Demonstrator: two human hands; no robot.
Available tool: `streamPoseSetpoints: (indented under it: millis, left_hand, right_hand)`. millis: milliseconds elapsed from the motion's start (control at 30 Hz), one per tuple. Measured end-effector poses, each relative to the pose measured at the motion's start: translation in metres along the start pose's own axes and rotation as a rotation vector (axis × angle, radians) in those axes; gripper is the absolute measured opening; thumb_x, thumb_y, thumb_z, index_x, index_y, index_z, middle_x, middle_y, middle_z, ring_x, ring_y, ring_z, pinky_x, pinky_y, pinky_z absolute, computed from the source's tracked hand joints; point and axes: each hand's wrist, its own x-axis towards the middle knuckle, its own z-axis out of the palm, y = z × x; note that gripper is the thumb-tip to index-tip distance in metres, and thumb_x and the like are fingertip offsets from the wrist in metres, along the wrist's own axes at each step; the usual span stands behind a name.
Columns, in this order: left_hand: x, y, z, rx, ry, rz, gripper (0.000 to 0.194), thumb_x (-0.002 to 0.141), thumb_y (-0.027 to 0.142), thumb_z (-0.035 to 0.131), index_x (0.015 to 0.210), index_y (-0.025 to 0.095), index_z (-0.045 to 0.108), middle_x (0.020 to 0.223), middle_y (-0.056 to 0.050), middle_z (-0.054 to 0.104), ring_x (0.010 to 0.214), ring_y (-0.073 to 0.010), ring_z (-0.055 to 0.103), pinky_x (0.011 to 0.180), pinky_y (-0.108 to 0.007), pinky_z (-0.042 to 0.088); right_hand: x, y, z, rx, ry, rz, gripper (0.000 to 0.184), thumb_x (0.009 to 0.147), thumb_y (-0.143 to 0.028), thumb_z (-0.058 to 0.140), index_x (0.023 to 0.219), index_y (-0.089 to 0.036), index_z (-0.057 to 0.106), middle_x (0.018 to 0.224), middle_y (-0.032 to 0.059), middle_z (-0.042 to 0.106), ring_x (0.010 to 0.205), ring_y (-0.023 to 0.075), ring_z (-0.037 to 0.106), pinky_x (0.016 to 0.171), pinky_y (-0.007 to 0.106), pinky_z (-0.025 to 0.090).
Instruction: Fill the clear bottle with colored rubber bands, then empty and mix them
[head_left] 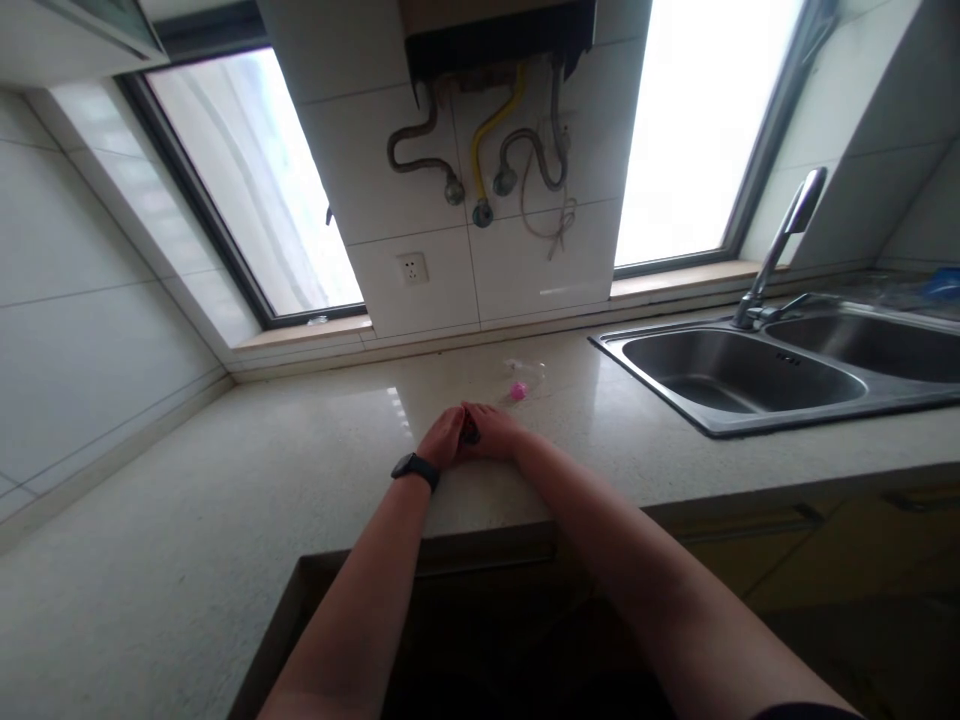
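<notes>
My left hand (442, 438), with a dark watch on its wrist, meets my right hand (491, 432) low over the pale countertop. Between the two palms shows a small dark object with some red (470, 430); its kind is hidden by the fingers. Both hands are closed around it from either side. Just beyond my right hand lies a small bright pink piece (518, 391) on the counter. Beside it is a clear, crumpled plastic piece (534, 374), hard to make out.
A double steel sink (705, 422) with a faucet (780, 240) is set into the countertop (300, 450) at the right. Hoses (480, 160) hang from a wall unit above, with a socket (412, 267) below. Windows stand on both sides. The counter's front edge runs under my forearms.
</notes>
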Motion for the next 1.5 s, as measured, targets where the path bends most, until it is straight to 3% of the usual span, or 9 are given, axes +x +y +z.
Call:
streamPoseSetpoints:
  millis: [233, 467, 800, 933, 1133, 1300, 1500]
  left_hand:
    - [-0.008, 0.014, 0.013, 0.299, 0.06, 0.091, 0.059, 0.096, 0.058, 0.033, 0.128, 0.011, 0.051, 0.128, -0.018, 0.056, 0.123, -0.0285, 0.049, 0.108, -0.044, 0.032]
    - [-0.007, 0.016, 0.013, 0.454, 0.083, 0.121, 0.055, 0.098, 0.056, 0.029, 0.121, 0.013, 0.054, 0.121, -0.016, 0.058, 0.117, -0.0261, 0.049, 0.106, -0.042, 0.031]
    - [0.017, 0.006, 0.013, 0.492, 0.072, 0.108, 0.056, 0.096, 0.061, 0.029, 0.106, 0.014, 0.058, 0.104, -0.014, 0.064, 0.103, -0.0258, 0.058, 0.093, -0.038, 0.04]
    - [0.025, 0.003, 0.01, 0.478, 0.069, 0.06, 0.062, 0.094, 0.066, 0.026, 0.105, 0.015, 0.059, 0.099, -0.015, 0.067, 0.095, -0.0273, 0.063, 0.081, -0.036, 0.043]
    - [0.037, 0.002, 0.005, 0.428, 0.079, -0.044, 0.072, 0.091, 0.071, 0.021, 0.099, 0.016, 0.067, 0.096, -0.016, 0.071, 0.092, -0.0304, 0.065, 0.079, -0.037, 0.044]
    - [0.047, 0.0, 0.001, 0.379, 0.096, -0.077, 0.078, 0.094, 0.066, 0.01, 0.096, 0.019, 0.072, 0.097, -0.015, 0.072, 0.094, -0.0305, 0.065, 0.08, -0.039, 0.044]
    - [0.054, -0.004, -0.001, 0.326, 0.138, -0.119, 0.075, 0.097, 0.057, 0.012, 0.087, 0.014, 0.073, 0.093, -0.019, 0.072, 0.091, -0.0313, 0.065, 0.08, -0.04, 0.044]
  right_hand:
    - [-0.003, 0.0, 0.008, -0.078, 0.052, 0.034, 0.055, 0.085, -0.031, 0.06, 0.136, -0.013, 0.047, 0.136, 0.0196, 0.052, 0.126, 0.0239, 0.047, 0.105, 0.034, 0.031]
    - [0.0, -0.001, 0.009, -0.114, 0.066, -0.004, 0.032, 0.091, -0.023, 0.051, 0.121, -0.014, 0.058, 0.125, 0.0161, 0.059, 0.115, 0.0221, 0.048, 0.101, 0.033, 0.031]
    - [0.013, 0.005, 0.002, -0.153, 0.046, -0.064, 0.022, 0.087, -0.021, 0.053, 0.104, -0.02, 0.067, 0.109, 0.0145, 0.064, 0.105, 0.0262, 0.052, 0.098, 0.039, 0.033]
    - [0.022, 0.012, 0.002, -0.158, 0.036, -0.1, 0.019, 0.086, -0.019, 0.055, 0.101, -0.018, 0.068, 0.104, 0.0145, 0.066, 0.102, 0.0246, 0.055, 0.095, 0.037, 0.034]
    - [0.035, 0.018, 0.001, -0.144, 0.008, -0.116, 0.022, 0.086, -0.02, 0.051, 0.096, -0.019, 0.07, 0.097, 0.0124, 0.07, 0.093, 0.0222, 0.062, 0.084, 0.033, 0.04]
    - [0.039, 0.017, -0.002, -0.144, -0.013, -0.128, 0.027, 0.088, -0.021, 0.048, 0.105, -0.021, 0.069, 0.103, 0.0117, 0.072, 0.097, 0.0216, 0.064, 0.084, 0.031, 0.042]
    - [0.036, 0.015, -0.002, -0.182, 0.003, -0.057, 0.03, 0.094, -0.03, 0.043, 0.111, -0.017, 0.064, 0.097, 0.0154, 0.071, 0.085, 0.0226, 0.066, 0.075, 0.032, 0.043]
